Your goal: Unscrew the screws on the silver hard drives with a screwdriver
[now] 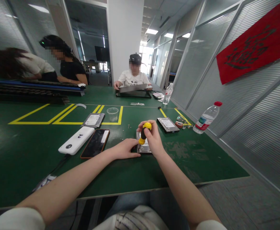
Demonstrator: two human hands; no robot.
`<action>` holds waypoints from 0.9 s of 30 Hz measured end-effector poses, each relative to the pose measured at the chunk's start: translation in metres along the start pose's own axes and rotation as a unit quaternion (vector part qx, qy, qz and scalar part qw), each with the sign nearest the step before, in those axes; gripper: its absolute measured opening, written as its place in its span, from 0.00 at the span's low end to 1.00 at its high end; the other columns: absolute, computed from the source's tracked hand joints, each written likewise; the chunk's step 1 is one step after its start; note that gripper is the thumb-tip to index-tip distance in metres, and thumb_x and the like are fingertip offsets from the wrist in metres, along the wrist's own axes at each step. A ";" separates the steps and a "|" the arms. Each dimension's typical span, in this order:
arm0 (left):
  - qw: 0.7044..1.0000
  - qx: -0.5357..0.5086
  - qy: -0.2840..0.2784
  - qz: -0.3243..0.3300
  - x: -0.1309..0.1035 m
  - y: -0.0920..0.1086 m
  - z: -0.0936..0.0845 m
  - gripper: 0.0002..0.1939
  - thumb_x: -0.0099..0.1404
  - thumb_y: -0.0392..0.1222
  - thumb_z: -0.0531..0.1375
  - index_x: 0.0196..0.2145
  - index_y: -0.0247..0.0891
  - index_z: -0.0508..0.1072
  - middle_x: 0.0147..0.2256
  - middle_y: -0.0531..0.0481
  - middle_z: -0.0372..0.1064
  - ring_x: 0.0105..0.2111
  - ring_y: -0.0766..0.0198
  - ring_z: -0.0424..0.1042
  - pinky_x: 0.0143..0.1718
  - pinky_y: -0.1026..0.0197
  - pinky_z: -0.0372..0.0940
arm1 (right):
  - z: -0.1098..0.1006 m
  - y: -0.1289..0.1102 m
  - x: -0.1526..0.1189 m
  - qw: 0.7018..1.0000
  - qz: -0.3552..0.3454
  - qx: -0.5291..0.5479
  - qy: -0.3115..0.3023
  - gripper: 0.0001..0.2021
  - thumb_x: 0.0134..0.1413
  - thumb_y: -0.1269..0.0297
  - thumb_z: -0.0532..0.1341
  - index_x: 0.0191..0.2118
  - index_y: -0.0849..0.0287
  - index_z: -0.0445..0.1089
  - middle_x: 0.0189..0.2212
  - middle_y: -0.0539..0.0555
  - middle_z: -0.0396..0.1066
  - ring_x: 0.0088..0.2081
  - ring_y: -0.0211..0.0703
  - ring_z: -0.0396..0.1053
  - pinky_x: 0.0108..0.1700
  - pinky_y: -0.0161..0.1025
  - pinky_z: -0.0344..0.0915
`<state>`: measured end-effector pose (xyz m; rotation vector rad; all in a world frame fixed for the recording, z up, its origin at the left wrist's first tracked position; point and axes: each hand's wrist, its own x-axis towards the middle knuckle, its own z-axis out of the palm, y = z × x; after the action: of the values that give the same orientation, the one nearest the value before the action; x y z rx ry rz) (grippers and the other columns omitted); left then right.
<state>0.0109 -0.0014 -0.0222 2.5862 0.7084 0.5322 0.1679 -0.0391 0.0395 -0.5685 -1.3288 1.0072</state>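
Observation:
A hard drive [144, 149] lies flat on the green table, partly hidden under my hands. My right hand [155, 138] is closed round the yellow and black handle of a screwdriver [143, 134]. The tool stands tilted, its tip down at the drive's left side; whether it sits in a screw is too small to tell. At the drive's left edge, my left hand [125, 149] grips it with thumb and fingers. Another hard drive [93, 120] rests farther left, and a third hard drive [168, 125] is to the right.
Left of my hands lie a phone [95, 143] and a white power bank [76, 140] with a cable. Beyond stand a clear plastic cup [112, 114] and tiny loose bits. Bottles [207, 117] and a tape roll [179, 125] are at right. Other people sit across the table.

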 end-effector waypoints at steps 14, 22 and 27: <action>1.000 -0.006 -0.007 0.001 0.001 0.005 -0.003 0.19 0.62 0.47 0.64 0.48 0.38 0.69 0.45 0.44 0.72 0.43 0.51 0.71 0.44 0.56 0.64 | -0.002 0.004 0.000 0.999 0.032 0.025 -0.020 0.19 0.58 0.44 0.52 0.44 0.54 0.64 0.33 0.50 0.65 0.30 0.36 0.66 0.33 0.37 0.66; 1.000 0.010 -0.003 0.000 0.000 0.001 0.000 0.19 0.62 0.49 0.64 0.48 0.38 0.69 0.42 0.43 0.72 0.41 0.51 0.72 0.41 0.57 0.64 | -0.001 -0.001 0.000 0.999 0.020 0.044 -0.013 0.19 0.52 0.50 0.63 0.39 0.51 0.54 0.26 0.43 0.64 0.23 0.33 0.63 0.28 0.33 0.62; 1.000 0.009 -0.006 -0.009 0.000 0.004 -0.002 0.19 0.62 0.48 0.64 0.47 0.36 0.70 0.43 0.43 0.72 0.41 0.49 0.72 0.42 0.55 0.64 | -0.004 0.004 0.000 0.998 0.023 0.061 -0.014 0.21 0.59 0.43 0.51 0.46 0.54 0.64 0.29 0.48 0.65 0.26 0.35 0.64 0.28 0.35 0.63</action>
<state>0.0119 -0.0039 -0.0189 2.5950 0.7354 0.5069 0.1708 -0.0360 0.0357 -0.4959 -1.2733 1.1308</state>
